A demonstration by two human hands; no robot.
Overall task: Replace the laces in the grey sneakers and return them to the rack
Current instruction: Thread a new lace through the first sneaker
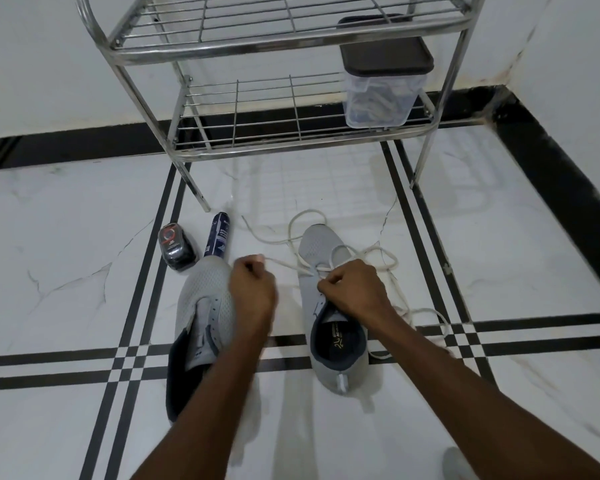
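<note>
- Both grey mesh sneakers sit on the white marble floor (66,271) before the chrome wire rack (257,140): the unlaced left sneaker (201,306) and the right sneaker (326,306).
- Left hand (253,289) pinches the white cord lace (388,261); right hand (354,289) pinches it at the eyelets.
- Open tile lies either side.
</note>
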